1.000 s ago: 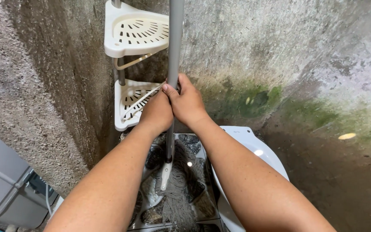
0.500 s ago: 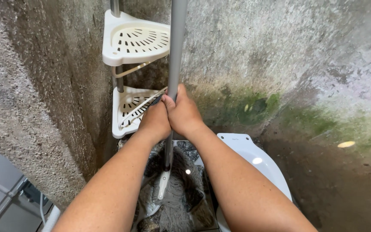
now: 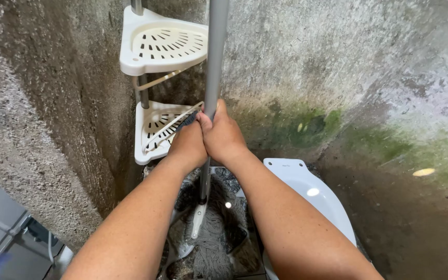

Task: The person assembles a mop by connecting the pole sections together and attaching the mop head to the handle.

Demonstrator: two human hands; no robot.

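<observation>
Both hands grip a grey metal mop handle [image 3: 215, 57] that stands nearly upright in front of a wall corner. My left hand [image 3: 189, 143] and my right hand [image 3: 224, 136] are wrapped around the pole side by side at the same height. Below them the pole ends in a grey string mop head [image 3: 215, 236] resting on the patterned floor tiles [image 3: 234, 179].
A white two-tier plastic corner shelf [image 3: 162, 46] is fixed in the corner of the rough concrete walls just left of the pole. A white toilet bowl [image 3: 307, 194] sits right of the mop head. A grey appliance [image 3: 1, 238] fills the lower left. Green stains mark the far wall.
The view has shifted slightly; the hands keep the same grip on the pole, and the mop head has moved a little on the tiles.
</observation>
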